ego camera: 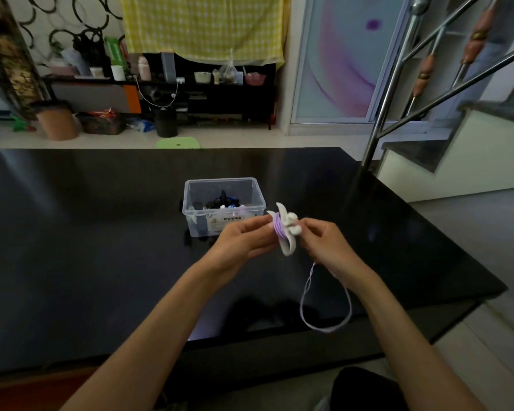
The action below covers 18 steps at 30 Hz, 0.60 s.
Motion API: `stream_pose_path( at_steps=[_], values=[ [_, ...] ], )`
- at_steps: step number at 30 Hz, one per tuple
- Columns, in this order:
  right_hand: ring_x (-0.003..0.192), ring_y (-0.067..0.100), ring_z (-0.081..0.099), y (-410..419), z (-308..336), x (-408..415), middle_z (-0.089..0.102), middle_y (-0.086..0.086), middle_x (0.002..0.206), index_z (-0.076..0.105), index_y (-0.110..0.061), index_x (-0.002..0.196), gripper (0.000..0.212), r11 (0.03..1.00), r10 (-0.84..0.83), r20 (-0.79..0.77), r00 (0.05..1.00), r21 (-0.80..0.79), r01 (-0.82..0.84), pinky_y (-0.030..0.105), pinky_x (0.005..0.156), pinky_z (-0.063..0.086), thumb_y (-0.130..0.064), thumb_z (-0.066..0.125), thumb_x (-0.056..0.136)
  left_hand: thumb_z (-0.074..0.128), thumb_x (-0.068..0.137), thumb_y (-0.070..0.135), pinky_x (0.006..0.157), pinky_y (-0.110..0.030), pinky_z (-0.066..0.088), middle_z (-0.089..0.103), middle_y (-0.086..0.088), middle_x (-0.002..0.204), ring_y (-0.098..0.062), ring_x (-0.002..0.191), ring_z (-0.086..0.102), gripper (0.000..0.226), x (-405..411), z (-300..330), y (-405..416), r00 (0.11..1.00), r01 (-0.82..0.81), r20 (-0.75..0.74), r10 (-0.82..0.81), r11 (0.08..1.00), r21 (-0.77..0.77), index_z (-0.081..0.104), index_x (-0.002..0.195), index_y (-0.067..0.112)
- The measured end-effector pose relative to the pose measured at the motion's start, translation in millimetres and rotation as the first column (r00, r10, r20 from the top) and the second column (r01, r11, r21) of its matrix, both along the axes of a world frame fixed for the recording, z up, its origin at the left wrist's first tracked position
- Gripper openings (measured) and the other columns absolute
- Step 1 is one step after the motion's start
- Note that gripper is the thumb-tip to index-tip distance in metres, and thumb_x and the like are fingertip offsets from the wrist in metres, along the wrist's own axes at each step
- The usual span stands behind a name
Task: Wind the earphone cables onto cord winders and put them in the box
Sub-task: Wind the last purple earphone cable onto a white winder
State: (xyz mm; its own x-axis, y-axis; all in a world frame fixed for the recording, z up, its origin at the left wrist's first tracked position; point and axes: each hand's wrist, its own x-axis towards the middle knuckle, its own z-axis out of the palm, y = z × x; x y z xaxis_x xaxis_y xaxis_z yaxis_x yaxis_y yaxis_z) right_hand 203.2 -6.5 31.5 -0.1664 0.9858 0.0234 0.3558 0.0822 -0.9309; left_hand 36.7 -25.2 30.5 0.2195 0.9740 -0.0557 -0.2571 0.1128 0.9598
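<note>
From the head camera I watch both hands raised over a glossy black tabletop (101,232), just past centre frame. My left hand (244,241) has its grip closed on a white cord winder (287,232), fingers and thumb pinching it from its nine o'clock side; turns of lilac earphone cable (327,329) already sit round the winder's middle. My right hand (324,243) keeps a narrow grip at the winder's three o'clock, fingertips pinched at the white earbuds, which are too small to make out clearly. The unwound cable hangs from under the right hand in a loose loop toward six o'clock, near the tabletop's front edge. At eleven o'clock from the hands stands the clear plastic box (190,200), lidless, with dark and pale wound items inside; the left fingers overlap its front right corner in this view. At twelve o'clock beyond the tabletop: a green stool (177,143), a cluttered black shelf (220,93), a yellow checked cloth (204,23). A steel stair railing (395,93) rises at two o'clock.
</note>
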Motion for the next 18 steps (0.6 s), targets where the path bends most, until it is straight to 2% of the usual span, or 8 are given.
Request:
stream_pose_path(
  at_steps=[2, 4, 6, 9, 12, 14, 18],
  values=[
    [0.058, 0.008, 0.044, 2.0, -5.9, -7.8, 0.053, -0.003, 0.062, 0.066, -0.014, 0.083, 0.028, 0.994, -0.017, 0.152, 0.988, 0.113, 0.000, 0.029, 0.059, 0.036, -0.032, 0.049, 0.096, 0.052, 0.094, 0.009, 0.074, -0.019, 0.056, 0.073, -0.002, 0.097, -0.010, 0.087, 0.071, 0.026, 3.0, -3.5, 2.3, 0.988, -0.075, 0.129, 0.086, 0.993, -0.088, 0.061, 0.118, 0.008],
    [0.064, 0.011, 0.050, 3.8, -8.7, -10.6, 0.057, -0.004, 0.066, 0.067, -0.014, 0.090, 0.027, 0.987, -0.046, 0.227, 0.973, 0.163, 0.008, 0.032, 0.064, 0.041, -0.031, 0.046, 0.098, 0.050, 0.095, 0.008, 0.080, -0.021, 0.056, 0.071, -0.006, 0.102, -0.011, 0.088, 0.070, 0.028, 5.4, -5.9, 2.8, 0.969, -0.102, 0.207, 0.131, 0.984, -0.145, 0.057, 0.122, 0.005],
    [0.071, 0.013, 0.055, 4.0, -9.9, -10.8, 0.057, -0.008, 0.068, 0.069, -0.016, 0.096, 0.026, 0.985, -0.055, 0.292, 0.955, 0.175, 0.004, 0.035, 0.071, 0.045, -0.029, 0.046, 0.098, 0.049, 0.095, 0.007, 0.083, -0.022, 0.054, 0.068, -0.010, 0.108, -0.014, 0.095, 0.067, 0.031, 7.2, -7.4, 3.9, 0.947, -0.136, 0.263, 0.186, 0.971, -0.197, 0.055, 0.126, 0.003],
    [0.080, 0.017, 0.063, 1.8, -10.8, -10.3, 0.068, -0.003, 0.077, 0.073, -0.023, 0.097, 0.023, 0.991, -0.020, 0.334, 0.942, 0.134, -0.026, 0.038, 0.080, 0.050, -0.030, 0.050, 0.095, 0.050, 0.095, 0.006, 0.076, -0.021, 0.056, 0.067, -0.012, 0.109, -0.016, 0.101, 0.064, 0.036, 2.9, -9.2, 8.8, 0.890, -0.212, 0.343, 0.302, 0.938, -0.275, 0.051, 0.131, 0.002],
    [0.087, 0.018, 0.066, -1.6, -7.1, -11.9, 0.073, 0.005, 0.088, 0.074, -0.023, 0.097, 0.022, 0.990, -0.003, 0.323, 0.947, 0.134, -0.043, 0.040, 0.085, 0.052, -0.032, 0.054, 0.093, 0.049, 0.095, 0.006, 0.078, -0.022, 0.055, 0.066, -0.013, 0.109, -0.019, 0.101, 0.064, 0.038, 0.2, -13.2, 10.2, 0.885, -0.291, 0.284, 0.369, 0.915, -0.279, 0.048, 0.132, 0.001],
    [0.087, 0.015, 0.066, -2.6, -5.7, -12.7, 0.073, 0.003, 0.089, 0.074, -0.023, 0.100, 0.021, 0.989, 0.006, 0.342, 0.940, 0.135, -0.055, 0.040, 0.085, 0.053, -0.031, 0.055, 0.093, 0.049, 0.096, 0.008, 0.081, -0.023, 0.054, 0.066, -0.013, 0.110, -0.018, 0.101, 0.063, 0.034, 2.6, -15.2, 8.2, 0.900, -0.342, 0.201, 0.387, 0.912, -0.227, 0.050, 0.129, -0.001],
    [0.085, 0.012, 0.066, -2.8, -5.4, -12.7, 0.073, -0.002, 0.089, 0.073, -0.021, 0.104, 0.021, 0.991, -0.025, 0.342, 0.939, 0.130, -0.021, 0.041, 0.085, 0.054, -0.028, 0.057, 0.092, 0.050, 0.096, 0.010, 0.070, -0.013, 0.055, 0.069, -0.004, 0.091, -0.006, 0.082, 0.067, 0.015, 7.3, -16.1, 8.9, 0.901, -0.422, 0.071, 0.428, 0.903, -0.086, 0.063, 0.103, 0.007]
  ],
)
